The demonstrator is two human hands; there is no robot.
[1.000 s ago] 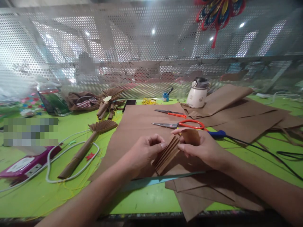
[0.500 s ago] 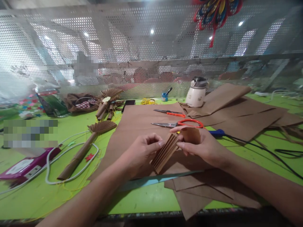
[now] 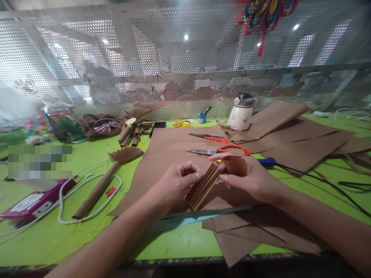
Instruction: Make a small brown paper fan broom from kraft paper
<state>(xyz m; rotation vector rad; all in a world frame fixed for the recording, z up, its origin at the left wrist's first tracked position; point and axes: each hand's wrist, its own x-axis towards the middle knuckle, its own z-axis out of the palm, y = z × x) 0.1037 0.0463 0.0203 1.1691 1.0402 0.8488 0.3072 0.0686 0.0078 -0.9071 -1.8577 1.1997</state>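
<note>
Both my hands hold a strip of brown paper folded into accordion pleats (image 3: 203,186) just above the table. My left hand (image 3: 174,185) pinches the pleated stack from the left, fingers curled closed. My right hand (image 3: 246,175) grips the unfolded end of the same paper (image 3: 235,165) from the right, thumb and fingers pressed on it. Under the hands lies a large brown paper sheet (image 3: 171,148) on the green table (image 3: 52,235). Red-handled scissors (image 3: 223,150) lie just beyond my right hand.
A second pair of scissors (image 3: 207,136), a white bottle (image 3: 241,112), more brown sheets (image 3: 301,143), a finished paper fan on a stick (image 3: 107,175), a white cable (image 3: 87,193), a pink device (image 3: 31,201), a black cable (image 3: 319,181). A perforated metal screen (image 3: 174,61) closes the back.
The pleated paper has tilted slightly and both hands have shifted a little upward; the grip stays the same.
</note>
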